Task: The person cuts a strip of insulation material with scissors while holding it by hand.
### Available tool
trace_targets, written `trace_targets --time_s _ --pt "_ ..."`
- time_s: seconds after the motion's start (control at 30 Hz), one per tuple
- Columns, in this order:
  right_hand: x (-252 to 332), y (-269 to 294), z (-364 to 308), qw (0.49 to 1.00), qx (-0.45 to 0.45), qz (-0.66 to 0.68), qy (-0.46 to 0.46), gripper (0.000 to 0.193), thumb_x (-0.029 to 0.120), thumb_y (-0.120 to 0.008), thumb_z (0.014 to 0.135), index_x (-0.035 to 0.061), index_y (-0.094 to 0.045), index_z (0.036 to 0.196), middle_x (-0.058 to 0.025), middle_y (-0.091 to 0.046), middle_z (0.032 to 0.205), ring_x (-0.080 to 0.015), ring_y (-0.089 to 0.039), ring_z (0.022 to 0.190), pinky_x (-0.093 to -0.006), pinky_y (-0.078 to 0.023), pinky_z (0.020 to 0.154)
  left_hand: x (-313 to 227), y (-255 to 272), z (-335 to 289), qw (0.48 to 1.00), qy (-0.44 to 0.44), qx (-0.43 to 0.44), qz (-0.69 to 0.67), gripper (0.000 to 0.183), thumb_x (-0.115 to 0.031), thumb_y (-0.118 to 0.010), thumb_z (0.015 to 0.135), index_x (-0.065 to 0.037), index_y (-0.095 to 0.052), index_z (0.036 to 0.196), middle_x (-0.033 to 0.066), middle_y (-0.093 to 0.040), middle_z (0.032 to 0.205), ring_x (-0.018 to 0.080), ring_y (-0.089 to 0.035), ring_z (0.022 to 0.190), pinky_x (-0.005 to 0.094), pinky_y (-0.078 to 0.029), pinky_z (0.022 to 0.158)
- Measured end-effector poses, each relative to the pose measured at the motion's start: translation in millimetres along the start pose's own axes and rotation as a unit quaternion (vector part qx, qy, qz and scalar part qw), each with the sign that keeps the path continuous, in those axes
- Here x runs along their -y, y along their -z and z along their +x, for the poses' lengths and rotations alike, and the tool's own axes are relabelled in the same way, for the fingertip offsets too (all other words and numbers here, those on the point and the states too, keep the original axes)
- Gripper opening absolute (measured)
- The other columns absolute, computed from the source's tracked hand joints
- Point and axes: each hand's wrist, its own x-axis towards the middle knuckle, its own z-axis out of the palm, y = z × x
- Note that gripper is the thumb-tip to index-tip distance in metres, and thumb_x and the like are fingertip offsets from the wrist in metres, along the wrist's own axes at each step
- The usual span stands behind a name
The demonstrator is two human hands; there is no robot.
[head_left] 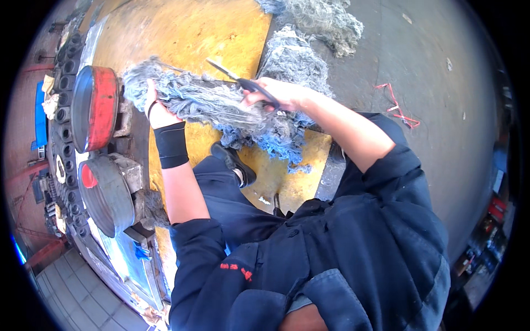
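My left hand holds the left end of a long tangled bundle of grey-blue yarn, its thumb showing and its other fingers mostly hidden. Black-handled scissors are gripped in my right hand, their blades pointing up and left over the bundle. Around the right hand, loose strands spread out, and a bluer clump of yarn hangs below it. Another grey heap of yarn lies just beyond the right hand.
Yellow, worn boarding lies under the work. A fluffy grey pile sits farther off on the dark floor, where a red strap lies at right. At left stand a red-sided round drum and a grey one. My shoe is close below the bundle.
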Motion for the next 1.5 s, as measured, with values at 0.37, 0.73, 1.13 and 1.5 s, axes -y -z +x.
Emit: trace_targets --time_s 0.37,0.73,1.13,1.5 --pt "21 55 -70 0.918 -0.167 -0.358 -0.023 0.036 0.025 -0.073 0.063 -0.0002 -0.059 0.083 -0.0109 -0.06 0.074 -0.0191 -0.056 0.071 -0.0334 -0.045 0.064 -23 97 15 0.98 -0.094 -0.164 0.059 0.036 -0.036 -0.05 0.092 -0.003 -0.058 0.104 0.0123 -0.062 0.102 0.0292 -0.059 0.094 0.0459 -0.046 0.086" --pt "-14 147 -118 0.804 -0.449 -0.364 -0.141 0.048 0.031 -0.071 0.063 -0.0094 -0.062 0.088 -0.0182 -0.064 0.08 -0.0258 -0.063 0.072 -0.0362 -0.048 0.062 -70 140 2 0.968 -0.081 -0.232 0.056 0.037 -0.036 -0.046 0.092 -0.005 -0.062 0.106 0.0133 -0.063 0.108 0.0337 -0.058 0.1 0.0521 -0.044 0.091" --pt "21 76 -113 0.754 -0.377 -0.538 -0.03 0.069 0.05 -0.079 0.06 -0.0044 -0.054 0.093 -0.0143 -0.061 0.086 -0.0219 -0.062 0.076 -0.0328 -0.052 0.069 -102 40 -45 0.966 -0.123 -0.185 0.133 0.035 -0.034 -0.048 0.092 -0.003 -0.06 0.103 0.0162 -0.063 0.101 0.0352 -0.06 0.092 0.0521 -0.048 0.083" --pt "5 -44 -53 0.981 -0.087 -0.108 0.133 0.066 0.034 -0.087 0.057 0.0023 -0.051 0.102 -0.003 -0.055 0.088 -0.0128 -0.05 0.082 -0.0274 -0.042 0.071 -16 -86 -68 0.99 -0.08 0.068 0.094 0.018 -0.021 -0.053 0.092 -0.007 -0.061 0.101 0.0101 -0.065 0.093 0.0256 -0.062 0.082 0.0444 -0.053 0.076"
